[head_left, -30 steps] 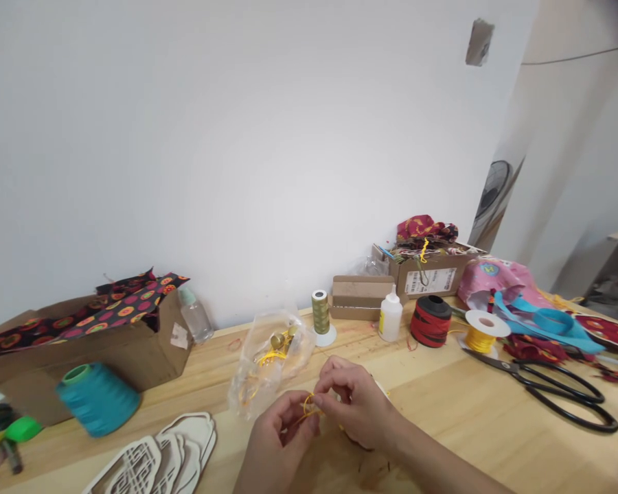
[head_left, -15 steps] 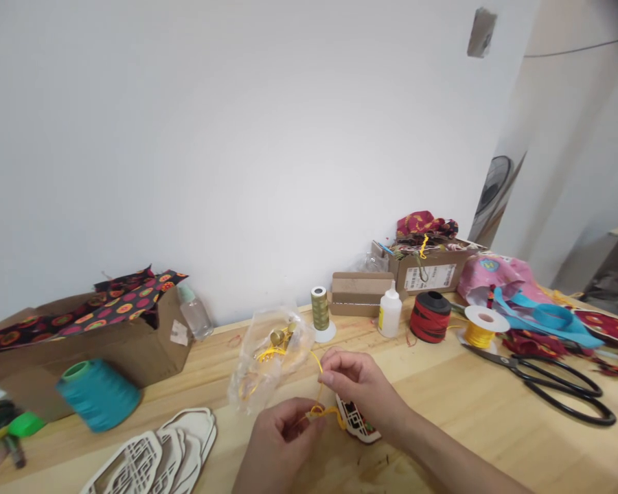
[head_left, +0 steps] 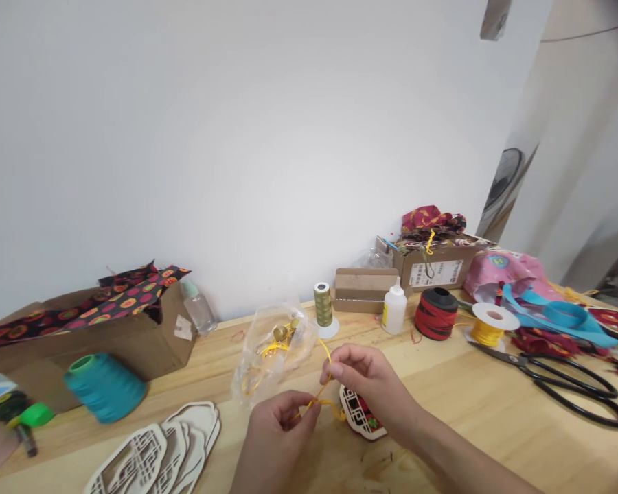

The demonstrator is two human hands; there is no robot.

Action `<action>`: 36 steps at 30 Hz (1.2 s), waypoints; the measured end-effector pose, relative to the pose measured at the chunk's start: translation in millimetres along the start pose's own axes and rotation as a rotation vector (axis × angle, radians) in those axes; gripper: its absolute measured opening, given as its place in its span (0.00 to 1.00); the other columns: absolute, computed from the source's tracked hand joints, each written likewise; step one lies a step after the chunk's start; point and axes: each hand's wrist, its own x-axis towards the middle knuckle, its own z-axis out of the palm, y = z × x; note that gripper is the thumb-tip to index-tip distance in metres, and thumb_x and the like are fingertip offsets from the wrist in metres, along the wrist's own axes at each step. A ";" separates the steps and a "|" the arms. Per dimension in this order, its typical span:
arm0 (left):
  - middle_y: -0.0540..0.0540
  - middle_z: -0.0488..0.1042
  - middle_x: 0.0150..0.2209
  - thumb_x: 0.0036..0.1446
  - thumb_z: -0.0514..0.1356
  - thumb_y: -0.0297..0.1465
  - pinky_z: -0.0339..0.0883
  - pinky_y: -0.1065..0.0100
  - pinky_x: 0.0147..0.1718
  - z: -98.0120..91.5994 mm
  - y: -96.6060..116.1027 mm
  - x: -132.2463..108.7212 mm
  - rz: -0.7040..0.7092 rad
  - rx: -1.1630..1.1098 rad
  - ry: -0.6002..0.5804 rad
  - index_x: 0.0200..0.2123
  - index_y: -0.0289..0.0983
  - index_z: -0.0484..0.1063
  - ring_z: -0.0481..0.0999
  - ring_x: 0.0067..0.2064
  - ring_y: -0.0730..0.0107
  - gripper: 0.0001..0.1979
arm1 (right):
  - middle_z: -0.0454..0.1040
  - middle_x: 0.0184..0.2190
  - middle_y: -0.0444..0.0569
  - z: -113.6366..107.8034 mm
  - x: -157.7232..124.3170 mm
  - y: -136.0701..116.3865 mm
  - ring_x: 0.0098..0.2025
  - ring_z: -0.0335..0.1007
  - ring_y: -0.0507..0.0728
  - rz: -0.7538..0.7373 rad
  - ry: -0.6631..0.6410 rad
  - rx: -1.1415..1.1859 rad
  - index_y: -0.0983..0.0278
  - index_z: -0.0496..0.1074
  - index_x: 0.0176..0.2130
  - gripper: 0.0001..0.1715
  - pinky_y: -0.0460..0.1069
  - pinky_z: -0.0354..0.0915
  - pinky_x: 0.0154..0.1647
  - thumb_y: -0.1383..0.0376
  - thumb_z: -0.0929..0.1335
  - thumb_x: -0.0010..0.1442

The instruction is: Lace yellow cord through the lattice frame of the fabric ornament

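A thin yellow cord (head_left: 323, 388) stretches between my two hands. My left hand (head_left: 284, 427) pinches it low down, fingers closed around part of the cord. Slightly higher and to the right, my right hand (head_left: 369, 381) holds the cord between thumb and forefinger, and a length rises past its fingertips toward the plastic bag. Under my right hand lies a white-edged openwork ornament (head_left: 359, 416) with red and green fabric, partly hidden by that hand; a yellow loop reaches its left edge. Behind my hands sits a clear plastic bag (head_left: 255, 343) with gold bells (head_left: 279, 333) and yellow cords.
Cut-out wooden frames (head_left: 149, 453) lie at front left beside a teal thread cone (head_left: 104, 387). Behind stand an olive thread spool (head_left: 323, 307), a glue bottle (head_left: 394, 310), a red thread spool (head_left: 435, 315) and a yellow cord spool (head_left: 487, 334). Black scissors (head_left: 566, 381) lie right. Another person's hand shows far left.
The yellow cord between my hands is straighter, and the small loops at my left fingertips have shrunk. The whole view has shifted slightly, so the table items appear further right.
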 end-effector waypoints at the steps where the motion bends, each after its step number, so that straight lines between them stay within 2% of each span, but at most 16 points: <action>1: 0.58 0.49 0.12 0.40 0.59 0.37 0.39 0.75 0.15 0.5 0.2 -0.2 -0.014 -0.013 -0.001 0.23 0.31 0.74 0.46 0.16 0.80 0.13 | 0.70 0.22 0.44 -0.7 0.5 -0.8 0.29 0.64 0.50 -0.003 0.010 0.002 0.66 0.68 0.25 0.08 0.46 0.58 0.34 0.63 0.65 0.51; 3: 0.58 0.50 0.11 0.40 0.60 0.38 0.39 0.76 0.15 1.0 0.7 -0.6 -0.053 -0.076 -0.016 0.22 0.31 0.73 0.47 0.16 0.81 0.13 | 0.70 0.22 0.44 -1.5 1.3 -2.2 0.30 0.65 0.51 -0.006 0.016 0.033 0.66 0.67 0.26 0.08 0.47 0.57 0.37 0.63 0.64 0.52; 5: 0.56 0.56 0.12 0.38 0.61 0.38 0.42 0.77 0.14 0.6 1.1 -0.6 -0.100 -0.178 -0.046 0.22 0.31 0.73 0.51 0.16 0.81 0.14 | 0.69 0.23 0.44 -1.5 1.7 -3.0 0.30 0.65 0.51 -0.005 0.009 0.101 0.66 0.66 0.26 0.09 0.48 0.57 0.38 0.64 0.63 0.53; 8: 0.52 0.67 0.15 0.35 0.63 0.38 0.49 0.78 0.16 -1.0 1.5 -0.3 -0.154 -0.312 -0.064 0.21 0.32 0.73 0.59 0.18 0.78 0.13 | 0.67 0.24 0.43 -0.7 2.0 -2.5 0.29 0.65 0.50 0.015 -0.007 0.229 0.66 0.64 0.26 0.09 0.47 0.57 0.36 0.63 0.62 0.54; 10: 0.51 0.69 0.15 0.33 0.64 0.37 0.51 0.78 0.16 -1.9 1.6 -0.7 -0.175 -0.348 -0.056 0.20 0.32 0.73 0.61 0.18 0.78 0.13 | 0.64 0.24 0.42 -0.2 2.2 -1.3 0.27 0.64 0.49 0.026 -0.011 0.287 0.66 0.63 0.25 0.09 0.46 0.57 0.35 0.63 0.63 0.54; 16: 0.52 0.66 0.12 0.34 0.63 0.38 0.48 0.77 0.16 -1.4 -0.3 -4.2 -0.134 -0.365 -0.063 0.21 0.32 0.73 0.58 0.16 0.78 0.13 | 0.61 0.24 0.41 -0.2 2.7 0.2 0.25 0.61 0.47 0.025 -0.032 0.301 0.65 0.61 0.25 0.10 0.45 0.57 0.33 0.61 0.63 0.53; 19: 0.52 0.64 0.14 0.36 0.62 0.38 0.47 0.76 0.16 -0.4 -1.8 -4.2 -0.104 -0.271 -0.111 0.22 0.33 0.74 0.56 0.17 0.78 0.13 | 0.61 0.24 0.41 -0.6 2.4 0.3 0.25 0.61 0.47 0.040 -0.040 0.288 0.65 0.61 0.26 0.10 0.45 0.58 0.34 0.62 0.63 0.53; 21: 0.54 0.58 0.13 0.39 0.60 0.37 0.43 0.76 0.16 0.1 -2.9 -3.7 -0.051 -0.170 -0.112 0.22 0.33 0.74 0.52 0.17 0.79 0.12 | 0.61 0.24 0.41 -0.6 2.0 1.3 0.24 0.60 0.46 0.041 -0.053 0.289 0.65 0.61 0.26 0.09 0.46 0.58 0.35 0.62 0.63 0.54; 25: 0.58 0.47 0.11 0.41 0.59 0.37 0.39 0.75 0.15 0.5 -3.4 -3.3 0.015 -0.063 -0.032 0.23 0.33 0.74 0.46 0.16 0.80 0.12 | 0.61 0.23 0.40 0.8 0.3 4.7 0.22 0.60 0.46 0.049 -0.090 0.262 0.65 0.60 0.27 0.10 0.48 0.59 0.34 0.61 0.63 0.53; 31: 0.54 0.59 0.13 0.42 0.56 0.32 0.43 0.76 0.15 0.1 -4.0 -2.9 0.016 0.015 -0.002 0.23 0.33 0.74 0.51 0.16 0.79 0.09 | 0.62 0.21 0.40 4.8 -2.2 7.9 0.22 0.61 0.47 0.107 -0.211 0.168 0.65 0.60 0.28 0.12 0.45 0.59 0.28 0.59 0.64 0.52; 33: 0.56 0.55 0.12 0.42 0.56 0.32 0.41 0.76 0.15 0.2 -6.6 -2.8 0.001 0.057 0.002 0.22 0.34 0.73 0.49 0.16 0.79 0.09 | 0.62 0.21 0.40 4.7 -1.9 8.6 0.22 0.61 0.47 0.107 -0.212 0.148 0.65 0.60 0.28 0.11 0.45 0.58 0.27 0.60 0.64 0.52; 36: 0.58 0.52 0.10 0.42 0.56 0.34 0.40 0.77 0.14 2.0 -10.2 -2.4 -0.038 0.039 0.008 0.23 0.33 0.72 0.47 0.15 0.80 0.10 | 0.61 0.21 0.39 2.5 -0.3 9.1 0.22 0.60 0.46 0.081 -0.124 0.168 0.65 0.60 0.28 0.09 0.45 0.60 0.29 0.61 0.63 0.53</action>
